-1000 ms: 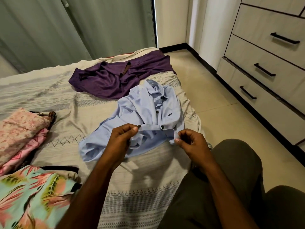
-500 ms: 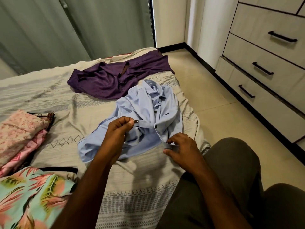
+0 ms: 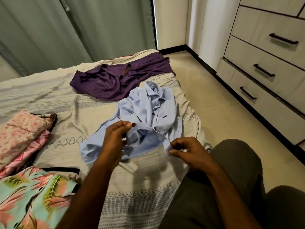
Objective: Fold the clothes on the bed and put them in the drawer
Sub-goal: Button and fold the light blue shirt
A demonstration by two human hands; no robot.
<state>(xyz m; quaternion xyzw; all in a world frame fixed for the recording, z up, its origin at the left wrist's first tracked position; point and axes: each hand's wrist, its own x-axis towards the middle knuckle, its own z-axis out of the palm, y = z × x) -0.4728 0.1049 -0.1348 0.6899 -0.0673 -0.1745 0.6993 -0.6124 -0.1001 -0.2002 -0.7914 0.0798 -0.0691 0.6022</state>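
A crumpled light blue button shirt (image 3: 148, 113) lies on the bed (image 3: 49, 90) in front of me. My left hand (image 3: 115, 136) pinches the shirt's front edge near a dark button, lifted a little off the bed. My right hand (image 3: 189, 151) pinches the lower end of the same edge near the bed's right side. A purple garment (image 3: 118, 78) lies spread out behind the shirt. The drawers (image 3: 264, 70) with black handles stand at the right, all closed.
Folded pink clothes (image 3: 21, 133) lie stacked at the bed's left. A floral turquoise garment (image 3: 33, 195) is at the lower left. Tiled floor (image 3: 214, 103) runs between bed and drawers. A grey curtain (image 3: 66, 30) hangs behind the bed. My legs in dark trousers (image 3: 231, 187) fill the lower right.
My right hand has drawn the shirt's edge down and to the right, away from my left hand, stretching the front edge out. The left hand stays about where it was.
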